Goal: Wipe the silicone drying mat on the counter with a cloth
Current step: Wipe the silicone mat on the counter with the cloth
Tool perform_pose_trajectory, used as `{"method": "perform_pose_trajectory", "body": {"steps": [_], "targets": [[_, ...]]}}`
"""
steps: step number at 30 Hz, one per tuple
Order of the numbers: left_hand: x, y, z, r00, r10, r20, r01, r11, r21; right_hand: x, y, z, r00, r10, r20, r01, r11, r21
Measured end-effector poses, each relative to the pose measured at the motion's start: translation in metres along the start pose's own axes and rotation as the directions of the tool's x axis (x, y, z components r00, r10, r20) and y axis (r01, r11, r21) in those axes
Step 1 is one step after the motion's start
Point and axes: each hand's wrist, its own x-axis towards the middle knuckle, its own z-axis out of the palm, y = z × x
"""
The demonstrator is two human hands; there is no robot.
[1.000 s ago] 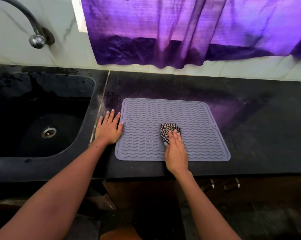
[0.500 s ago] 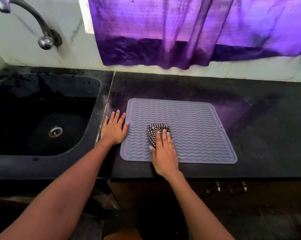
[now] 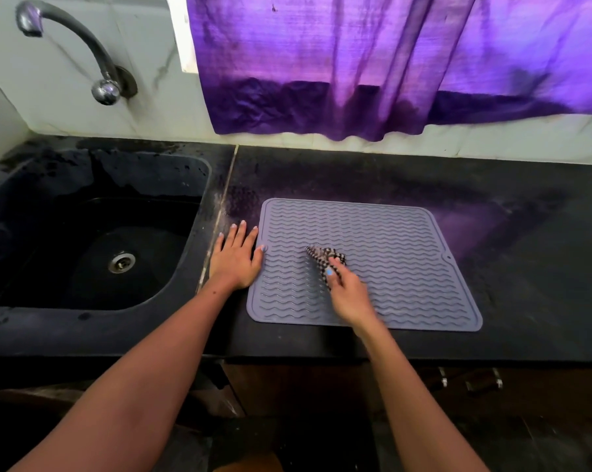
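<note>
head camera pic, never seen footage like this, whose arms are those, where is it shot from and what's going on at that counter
There is no machine here. The picture comes from a wide-angle camera worn on a person's head, looking forward and down, so the two bare arms reaching in from the bottom are that person's own.

On the black stone counter lies a grey silicone drying mat with wavy ridges. The right hand holds a small black-and-white checked cloth against the mat, gripping it with its fingers. The left hand lies flat with straight fingers at the mat's left edge, mostly on the counter, its thumb tip touching the mat.

To the left is a dark sink basin with a metal drain, and a curved metal tap on the wall. A purple curtain hangs behind.
</note>
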Motion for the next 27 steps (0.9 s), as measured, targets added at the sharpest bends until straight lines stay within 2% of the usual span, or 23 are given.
{"method": "perform_pose_trajectory", "body": {"steps": [1,3,5,7,10,14,19,21,23,25,27], "targets": [[0.000,0.000,0.000,1.000,-0.001,0.001,0.001,1.000,0.001,0.000,-0.004,-0.001,0.999,0.020,-0.036,-0.017,0.997,0.070],[0.000,0.000,0.000,1.000,0.001,-0.001,-0.001,1.000,0.002,-0.005,-0.015,0.007,0.994,-0.036,-0.104,0.040,0.998,0.037],[0.000,-0.001,0.001,1.000,0.002,-0.007,-0.002,1.000,0.001,-0.013,-0.022,0.025,0.984,-0.146,-0.103,0.134,0.985,-0.110],[0.000,-0.002,0.001,1.000,0.000,-0.015,0.000,1.000,-0.009,-0.017,-0.021,0.044,0.972,-0.231,-0.039,0.209,0.932,-0.297],[0.002,-0.002,0.003,1.000,0.003,-0.025,-0.003,1.000,-0.011,-0.020,-0.013,0.060,0.962,-0.253,0.102,0.268,0.801,-0.536],[0.003,-0.003,0.007,0.999,0.003,-0.055,-0.003,1.000,-0.003,-0.016,-0.011,0.055,0.953,-0.249,0.171,0.302,0.790,-0.534],[0.003,-0.003,0.007,0.998,0.004,-0.061,-0.004,1.000,0.006,-0.017,-0.008,0.054,0.939,-0.315,0.141,0.340,0.779,-0.527],[0.003,-0.003,0.006,0.998,0.009,-0.059,-0.009,1.000,0.004,-0.017,-0.006,0.055,0.929,-0.353,0.106,0.358,0.791,-0.496],[0.003,-0.003,0.006,0.999,0.008,-0.048,-0.007,1.000,0.005,-0.016,-0.006,0.056,0.933,-0.358,0.030,0.342,0.859,-0.382],[0.003,-0.003,0.005,0.999,0.000,-0.038,0.001,1.000,0.007,-0.014,-0.012,0.051,0.963,-0.259,-0.074,0.250,0.961,-0.116],[0.002,-0.003,0.004,1.000,0.000,-0.028,0.001,1.000,0.007,-0.008,-0.022,0.042,0.982,-0.122,-0.143,0.145,0.975,0.170]]}}
